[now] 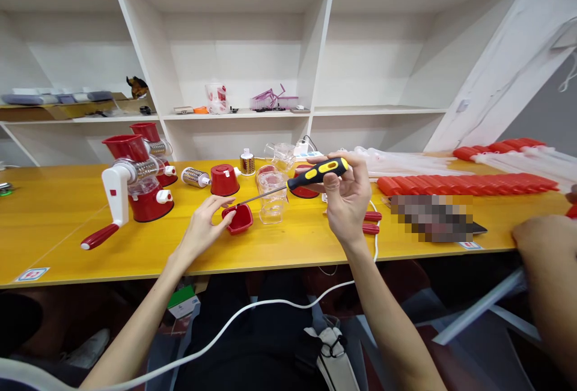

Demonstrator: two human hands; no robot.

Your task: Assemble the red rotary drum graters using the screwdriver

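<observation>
Yellow and black covers the handle of a screwdriver (297, 182), seen in the head view. The right hand (347, 205) has it, its grip wrapped around the handle. The long metal part points down to the left, over a small red cup (241, 219) on the yellow worktop (306, 250).

The left hand (202, 227) is at the cup, with its thumb and finger by the tip of the screwdriver. I cannot tell if its grip is pinching the tip, the cup or nothing.

A clear plastic part (272, 202) stands just right of the cup. Behind the cup is a red base (224, 182), with one metal drum (195, 177) lying to its left and another drum (247, 163) standing to its right. Farther left is a red and white grater (145, 199) with a crank.

Two red handles (372, 229) lie beside the right wrist. Past them, red pieces (469, 185) make a long row. At the far right is another person's arm (547, 265). One white cord (279, 303) hangs across the person's lap.
</observation>
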